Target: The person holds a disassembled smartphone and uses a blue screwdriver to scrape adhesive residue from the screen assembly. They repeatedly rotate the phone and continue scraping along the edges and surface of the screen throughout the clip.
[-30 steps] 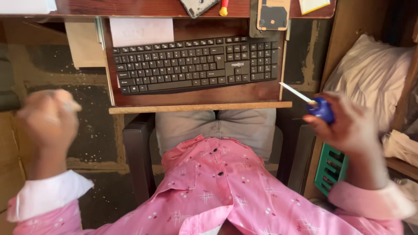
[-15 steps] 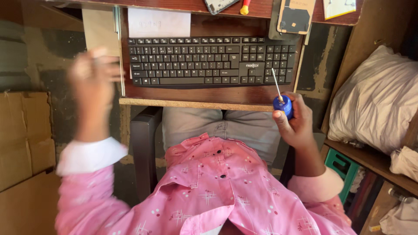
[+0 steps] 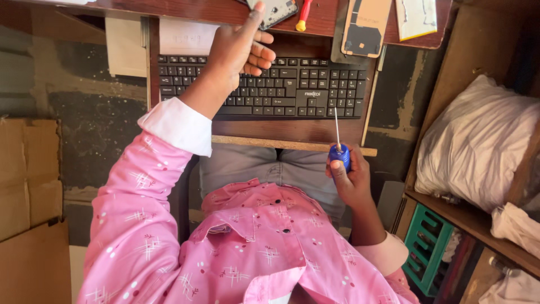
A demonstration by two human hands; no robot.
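Note:
My right hand point(image 3: 350, 179) grips a small screwdriver point(image 3: 339, 151) with a blue handle, its thin shaft pointing up toward the keyboard tray. My left hand point(image 3: 242, 46) is raised over the black keyboard point(image 3: 292, 90), fingers loosely curled and apart, the index finger reaching up to a phone point(image 3: 274, 9) that lies back side up at the desk's edge. The hand holds nothing. I wear a pink patterned shirt with white cuffs.
A red-handled tool point(image 3: 304, 13), a brown phone back panel point(image 3: 363, 28) and a white card point(image 3: 416, 17) lie on the wooden desk point(image 3: 214, 11). A stuffed white bag point(image 3: 478, 141) fills the shelf at right, a green crate point(image 3: 430, 247) below it. Cardboard point(image 3: 28, 186) stands at left.
My left hand rose from beside my lap to above the keyboard, reaching toward the phone. My right hand with the screwdriver moved inward to the tray's front edge.

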